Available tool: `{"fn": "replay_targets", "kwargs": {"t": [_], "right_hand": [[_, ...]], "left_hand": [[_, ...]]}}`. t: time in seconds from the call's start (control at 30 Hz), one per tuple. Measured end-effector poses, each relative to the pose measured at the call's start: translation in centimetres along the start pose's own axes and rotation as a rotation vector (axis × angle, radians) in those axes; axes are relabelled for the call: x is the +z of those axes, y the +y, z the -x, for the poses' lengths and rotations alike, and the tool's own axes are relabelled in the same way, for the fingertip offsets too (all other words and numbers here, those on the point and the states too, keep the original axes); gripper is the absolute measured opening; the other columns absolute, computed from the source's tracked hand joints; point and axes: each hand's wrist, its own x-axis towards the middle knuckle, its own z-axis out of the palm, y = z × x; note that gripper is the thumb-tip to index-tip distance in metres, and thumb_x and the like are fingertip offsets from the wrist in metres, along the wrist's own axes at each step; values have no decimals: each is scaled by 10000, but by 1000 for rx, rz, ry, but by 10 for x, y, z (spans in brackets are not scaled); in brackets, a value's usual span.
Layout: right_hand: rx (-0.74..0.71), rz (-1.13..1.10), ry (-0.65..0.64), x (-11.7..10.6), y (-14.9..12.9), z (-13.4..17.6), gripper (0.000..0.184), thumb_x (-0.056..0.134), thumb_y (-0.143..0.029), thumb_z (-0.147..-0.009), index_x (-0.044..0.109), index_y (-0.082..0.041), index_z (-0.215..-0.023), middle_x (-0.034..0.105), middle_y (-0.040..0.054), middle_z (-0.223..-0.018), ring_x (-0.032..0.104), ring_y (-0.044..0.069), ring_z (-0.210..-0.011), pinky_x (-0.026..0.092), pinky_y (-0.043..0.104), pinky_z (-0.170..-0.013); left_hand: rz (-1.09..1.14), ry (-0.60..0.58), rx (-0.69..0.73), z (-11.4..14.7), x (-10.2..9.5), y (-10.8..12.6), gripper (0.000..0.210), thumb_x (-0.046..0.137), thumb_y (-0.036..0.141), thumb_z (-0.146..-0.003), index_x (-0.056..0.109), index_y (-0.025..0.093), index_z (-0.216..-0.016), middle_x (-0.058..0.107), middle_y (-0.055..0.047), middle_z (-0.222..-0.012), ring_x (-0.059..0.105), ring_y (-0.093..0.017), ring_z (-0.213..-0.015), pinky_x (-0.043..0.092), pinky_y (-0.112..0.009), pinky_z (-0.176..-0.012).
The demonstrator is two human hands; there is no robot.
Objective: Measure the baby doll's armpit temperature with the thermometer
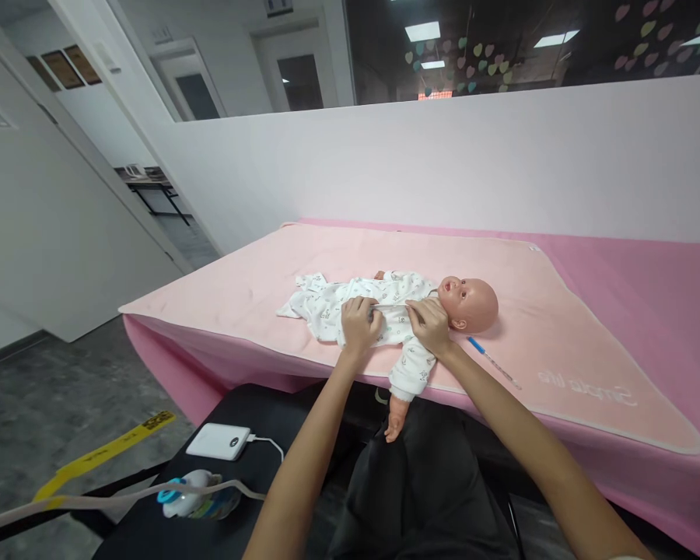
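A bald baby doll (470, 303) in a white printed outfit (330, 309) lies on its back, head to the right, one arm hanging over the table edge. Over its chest, a thin whitish rod (392, 306), like a glass thermometer, spans level between my two hands. My left hand (360, 323) pinches one end, near the doll's belly. At the other end, close to the doll's shoulder and chin, my right hand (428, 323) is closed on the rod. A slim clear tube with a blue cap (477, 344) lies on the mat by the doll's head.
A pale pink mat (589, 350) covers the table over a darker pink cloth (665, 288). Left of my legs, a black chair seat (257, 420) carries a white power bank (218, 441) with a cable and a small bottle (201, 495). Behind the table stands a white wall (443, 171).
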Motion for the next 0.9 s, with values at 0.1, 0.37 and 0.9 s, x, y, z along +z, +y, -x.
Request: {"fn": "replay_targets", "kwargs": {"t": [0.1,0.37,0.9], "right_hand": [[13,8,0,1,0,1,114,511,-142,-836,623,-164,-838,642,32,-662,543,150,-627,428,293,-641],[46,5,-9,1,1,3,143,487,-173,-853,629,-169,-834,645,33,-668,552,147,-638,433,287,-643],[25,13,9,1,1,2,116,513,-154,-832,628,-158,-819,632,33,-644,536,142,-609,425,282,-630]], "left_hand": [[19,43,-63,1,-3,0,125,470,119,-701,550,199,-752,586,-36,-749,495,-204,-767,343,-343,-747],[99,64,-173,3,-4,2,166,429,86,-692,542,207,-692,579,-29,-726,498,-201,-776,338,-348,-768],[106,117,-185,3,-4,3,129,429,100,-715,511,200,-713,563,-43,-741,469,-210,-782,340,-349,-746]]}}
